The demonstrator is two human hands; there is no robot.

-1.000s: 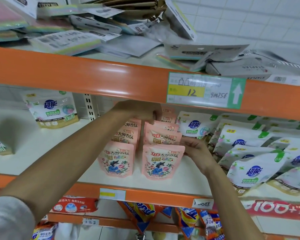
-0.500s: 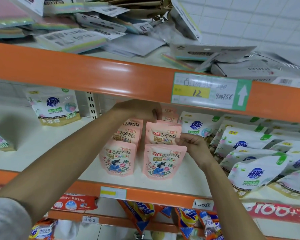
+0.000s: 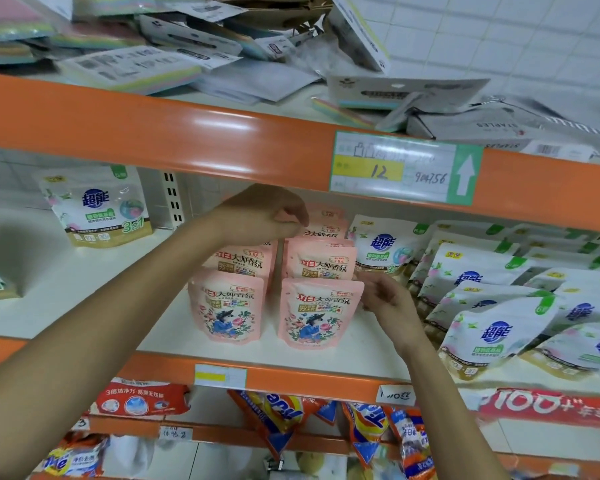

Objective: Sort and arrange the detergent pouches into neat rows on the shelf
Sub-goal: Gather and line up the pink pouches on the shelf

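Pink detergent pouches stand in two columns at the middle of the white shelf (image 3: 84,292). The front pair are the left pouch (image 3: 227,306) and the right pouch (image 3: 317,313), with more pink pouches (image 3: 321,261) lined up behind them. My left hand (image 3: 264,216) reaches in under the upper beam, its fingers curled and pinching the top of a rear pink pouch (image 3: 328,221). My right hand (image 3: 385,296) has relaxed fingers touching the right edge of the front right pouch.
A heap of white pouches (image 3: 492,334) leans in disorder on the right. One white pouch (image 3: 97,206) stands at the back left. The orange beam (image 3: 187,133) with a price tag (image 3: 406,168) hangs low above. Packets fill the lower shelf (image 3: 281,417).
My right hand has drawn slightly back from the second-row pouch to the front right pouch's edge. My left hand stays at the rear pouches.
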